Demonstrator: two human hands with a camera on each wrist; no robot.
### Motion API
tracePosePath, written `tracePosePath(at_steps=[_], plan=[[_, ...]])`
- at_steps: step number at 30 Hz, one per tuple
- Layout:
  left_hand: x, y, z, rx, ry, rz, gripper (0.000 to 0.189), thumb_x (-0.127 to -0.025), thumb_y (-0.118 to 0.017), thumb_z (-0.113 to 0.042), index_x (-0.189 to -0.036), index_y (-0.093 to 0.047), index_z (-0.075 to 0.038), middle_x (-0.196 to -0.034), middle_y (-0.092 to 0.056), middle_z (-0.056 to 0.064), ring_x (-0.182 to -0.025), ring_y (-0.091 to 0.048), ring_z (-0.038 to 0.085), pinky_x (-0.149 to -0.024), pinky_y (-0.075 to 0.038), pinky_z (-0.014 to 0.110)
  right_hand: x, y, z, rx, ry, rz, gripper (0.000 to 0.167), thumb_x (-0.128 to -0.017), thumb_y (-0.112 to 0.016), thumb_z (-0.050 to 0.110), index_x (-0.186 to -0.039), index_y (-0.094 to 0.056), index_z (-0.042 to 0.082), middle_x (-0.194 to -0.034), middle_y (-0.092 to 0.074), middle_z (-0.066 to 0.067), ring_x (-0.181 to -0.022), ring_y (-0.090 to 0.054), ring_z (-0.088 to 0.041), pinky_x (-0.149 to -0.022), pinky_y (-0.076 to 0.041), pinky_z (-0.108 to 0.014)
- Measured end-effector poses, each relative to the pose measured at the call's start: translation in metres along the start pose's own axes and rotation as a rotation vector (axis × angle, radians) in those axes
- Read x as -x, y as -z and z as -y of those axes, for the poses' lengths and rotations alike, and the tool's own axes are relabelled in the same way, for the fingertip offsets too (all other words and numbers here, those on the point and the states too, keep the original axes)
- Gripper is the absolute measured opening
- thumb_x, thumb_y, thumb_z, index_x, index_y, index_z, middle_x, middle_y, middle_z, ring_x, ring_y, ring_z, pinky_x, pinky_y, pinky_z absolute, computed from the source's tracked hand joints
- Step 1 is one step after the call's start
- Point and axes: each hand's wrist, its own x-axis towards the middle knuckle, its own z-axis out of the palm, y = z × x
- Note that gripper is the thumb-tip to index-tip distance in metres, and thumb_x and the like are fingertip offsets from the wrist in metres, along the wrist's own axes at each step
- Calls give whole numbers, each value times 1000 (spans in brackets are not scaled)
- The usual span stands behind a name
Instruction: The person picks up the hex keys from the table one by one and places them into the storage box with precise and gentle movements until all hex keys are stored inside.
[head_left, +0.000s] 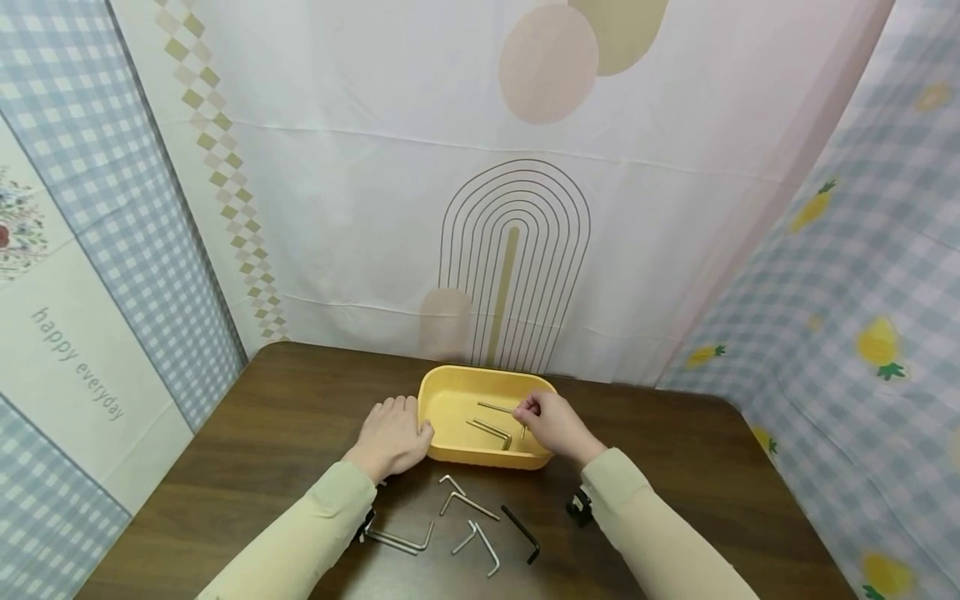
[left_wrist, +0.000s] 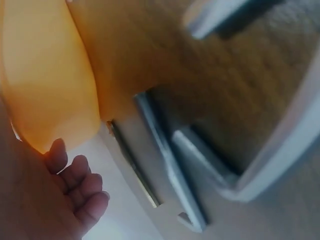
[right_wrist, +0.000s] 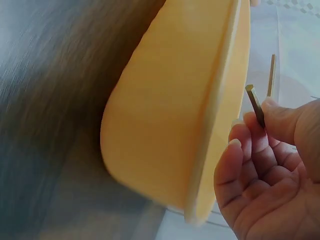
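Observation:
My right hand [head_left: 551, 423] is over the right part of a yellow plastic bin [head_left: 457, 456]. Its thumb and index finger pinch a brass-coloured L-shaped hex key [right_wrist: 255, 106] near the bend, one leg pointing left in the head view. Below it, similar hex keys [head_left: 491, 431] lie on the bin floor. My left hand [head_left: 390, 435] rests against the bin's left end, its thumb at the rim and its fingers outside, loosely extended. In the left wrist view the fingertips [left_wrist: 91, 185] sit close to the bin's wall.
On the brown wooden table [head_left: 300, 417] in front of the bin lie several loose hex keys, among them a black hex key [head_left: 521, 533] and a silver hex key [head_left: 487, 550]. A patterned cloth [head_left: 360, 208] hangs behind the table.

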Motion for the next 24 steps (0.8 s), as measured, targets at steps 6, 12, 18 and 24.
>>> tracePosePath(at_steps=[6, 12, 18, 24], plan=[[0, -3, 0, -9, 19, -18, 17, -88, -43, -22, -85, -47, -6, -82, -47, 8, -82, -48, 28, -79, -38, 43, -11, -17, 5, -53, -36, 3, 14, -95, -62, 17, -85, -60, 7, -76, -59, -2, -61, -50, -15, -54, -43, -30], [-1, -4, -5, -30, 50, -10, 20, -88, -43, -23, -87, -49, -4, -84, -48, 10, -85, -48, 30, -82, -38, 45, -19, -27, 3, -41, -84, 7, 16, -94, -62, 17, -83, -60, 5, -73, -58, -3, -56, -49, -14, -49, -41, -28], [-1, -2, -8, -39, 48, -2, 22, -88, -44, -25, -88, -50, -4, -85, -49, 10, -87, -49, 31, -83, -39, 45, -21, -32, -2, -11, -131, 13, 18, -94, -62, 18, -81, -61, 5, -72, -58, -4, -52, -47, -14, -45, -37, -27], [-2, -3, -7, -56, 63, 4, 27, -89, -44, -27, -92, -52, -2, -86, -49, 11, -88, -49, 31, -83, -39, 46, -23, -35, -5, 19, -121, 18, 18, -93, -62, 13, -78, -61, 3, -74, -61, -4, -53, -46, -15, -46, -37, -27]])
